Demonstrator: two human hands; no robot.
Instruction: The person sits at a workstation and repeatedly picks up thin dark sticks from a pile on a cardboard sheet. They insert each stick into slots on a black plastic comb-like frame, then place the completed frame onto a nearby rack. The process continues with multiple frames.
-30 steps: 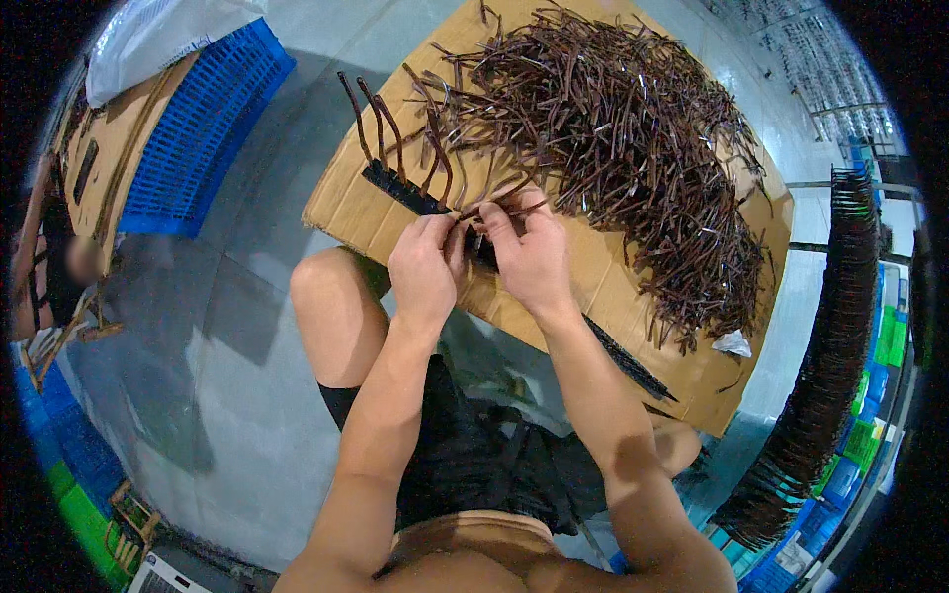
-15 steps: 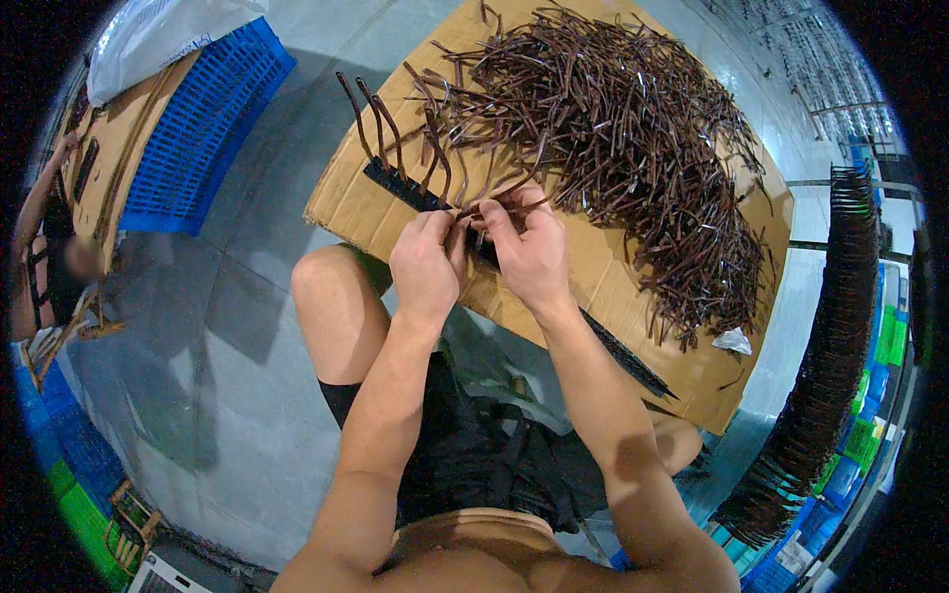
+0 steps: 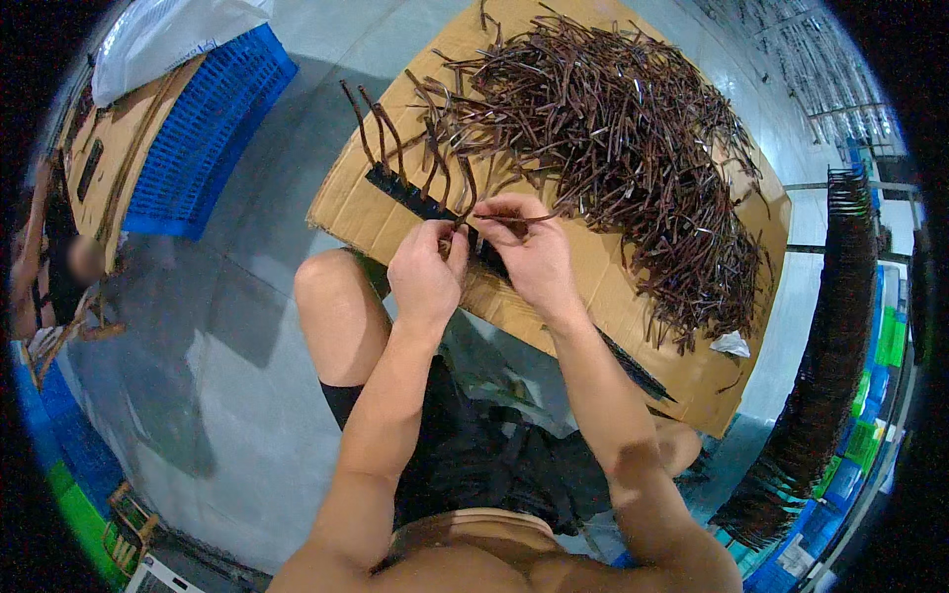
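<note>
Brown strip [image 3: 514,217]: thin, slightly curved, held level between the two hands above the near edge of the cardboard sheet [image 3: 356,212]. Pinched at its right part by the thumb and fingers of the right hand [image 3: 529,252]; left end reaching toward the fingertips of the left hand [image 3: 425,272]. Left hand closed in a pinch at the top of the black toothed bar [image 3: 420,205], just beside the strip's end; exact contact with the strip not discernible.

Black toothed bar: long, narrow, lying diagonally across the near-left part of the cardboard sheet, passing under both hands. Several brown strips [image 3: 381,133] already standing upright in its upper-left stretch, curved at the tips.

Loose pile of brown strips [image 3: 633,148]: large, tangled, covering the far and right part of the cardboard sheet, near the right hand.

Cardboard sheet: resting over the bare knees, flat, tilted in view.

Surroundings: blue plastic crate [image 3: 203,128] to the left on the grey floor [image 3: 198,376], a white bag [image 3: 163,40] above it; dark stacked racks [image 3: 840,326] along the right rim; another person [image 3: 59,267] at the far left edge.
</note>
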